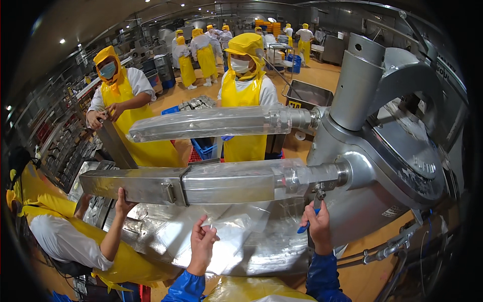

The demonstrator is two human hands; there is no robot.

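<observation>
My right hand [318, 226] is closed around a blue-gripped lever [304, 228] just below a small valve [319, 191]. That valve sits on the lower outlet pipe of a large grey machine [362, 151]. From the pipe a long square tube in clear plastic film [229, 182] runs left. Over its far end fits a rectangular steel mould [133, 185], with a co-worker's hand [123, 202] under it. My left hand [203, 244] is raised below the tube, palm up, fingers apart, holding nothing. Beneath it a steel table [171, 251] carries clear plastic sheet [229, 236].
A second film-wrapped tube [201, 123] runs parallel above. One co-worker [126, 100] holds an upright steel mould [114, 143]; another [246, 90] stands behind the tubes. Steel moulds fill a rack [75, 151] at left. A steel cart [309, 94] stands beyond.
</observation>
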